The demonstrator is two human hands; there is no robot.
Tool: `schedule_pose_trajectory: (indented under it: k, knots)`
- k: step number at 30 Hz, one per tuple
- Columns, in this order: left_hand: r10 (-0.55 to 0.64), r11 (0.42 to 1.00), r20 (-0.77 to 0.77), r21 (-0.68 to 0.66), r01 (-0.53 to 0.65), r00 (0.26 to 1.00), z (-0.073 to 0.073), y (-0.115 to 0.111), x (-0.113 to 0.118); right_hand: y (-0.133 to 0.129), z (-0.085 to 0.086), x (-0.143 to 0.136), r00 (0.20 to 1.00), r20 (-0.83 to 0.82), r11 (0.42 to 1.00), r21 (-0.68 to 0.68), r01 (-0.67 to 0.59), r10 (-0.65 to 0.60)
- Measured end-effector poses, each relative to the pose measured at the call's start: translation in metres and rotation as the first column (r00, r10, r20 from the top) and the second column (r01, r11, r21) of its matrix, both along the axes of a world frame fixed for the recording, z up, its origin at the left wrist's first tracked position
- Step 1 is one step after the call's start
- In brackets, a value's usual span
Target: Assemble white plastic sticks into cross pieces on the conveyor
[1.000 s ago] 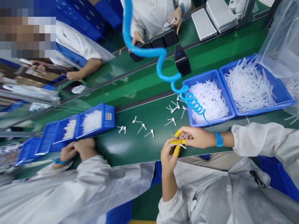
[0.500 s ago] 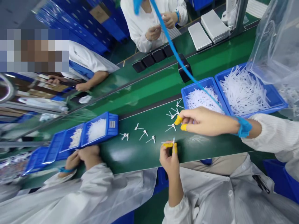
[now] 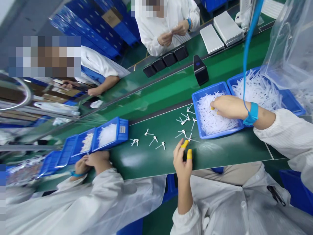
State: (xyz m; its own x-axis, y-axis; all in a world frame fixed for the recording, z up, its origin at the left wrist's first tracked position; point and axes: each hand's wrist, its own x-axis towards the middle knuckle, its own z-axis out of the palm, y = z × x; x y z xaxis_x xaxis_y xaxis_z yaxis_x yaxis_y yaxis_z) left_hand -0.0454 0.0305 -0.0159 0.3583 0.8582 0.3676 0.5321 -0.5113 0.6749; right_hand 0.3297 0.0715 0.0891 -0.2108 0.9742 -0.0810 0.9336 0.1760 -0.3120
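- Left grip [image 3: 182, 161] is open, thumb and forefinger parted with nothing between them; right grip [image 3: 228, 106] is curled down into white strips, and whether it pinches any I cannot tell.
- Green surface [image 3: 210, 150] extends under and around the left grip.
- Blue near tray [image 3: 215, 134], heaped with white strips [image 3: 207, 119], lies directly below the right grip's fingers.
- Blue far tray [image 3: 290, 101], also holding strips, adjoins it, to the right of the right grip's fingertips.
- Black box [image 3: 201, 70] stands beyond the right grip.
- White legged piece [image 3: 190, 139] lies right at the left grip's fingertips; contact is unclear.
- Similar small pieces [image 3: 154, 139] lie scattered beyond and left of that grip.
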Motion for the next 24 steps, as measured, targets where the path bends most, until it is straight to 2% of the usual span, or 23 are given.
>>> schedule_pose_trajectory:
  k: [3,6,9,12,15,19,24]
  knots:
    - [0.15,0.989,0.11,0.001,-0.151,0.983,-0.001,0.01,-0.015,0.003,-0.007,0.001,0.999,0.032,1.0,-0.019,-0.002,0.003]
    - [0.268,0.952,0.016,0.147,-0.267,0.963,-0.003,0.038,-0.042,0.005,-0.007,0.0,0.999,0.019,1.0,-0.007,-0.027,0.027]
    - [0.312,0.939,-0.115,0.19,-0.287,0.943,-0.01,0.072,-0.07,0.005,-0.005,-0.003,1.0,0.004,1.0,0.006,-0.028,0.028]
    - [0.287,0.954,-0.233,0.16,-0.254,0.929,-0.018,0.09,-0.086,0.005,-0.007,-0.005,0.999,0.015,1.0,-0.001,-0.029,0.029]
    - [0.272,0.96,-0.277,0.151,-0.238,0.922,-0.021,0.089,-0.088,0.006,-0.013,-0.004,1.0,0.012,1.0,0.008,-0.013,0.013]
    - [0.254,0.965,-0.299,0.143,-0.22,0.92,-0.014,0.071,-0.082,0.006,-0.018,-0.004,1.0,0.007,1.0,0.022,-0.012,0.011]
    - [0.152,0.987,-0.337,0.098,-0.126,0.929,-0.003,0.044,-0.08,0.002,0.0,-0.011,0.998,0.059,1.0,0.022,-0.004,0.003]
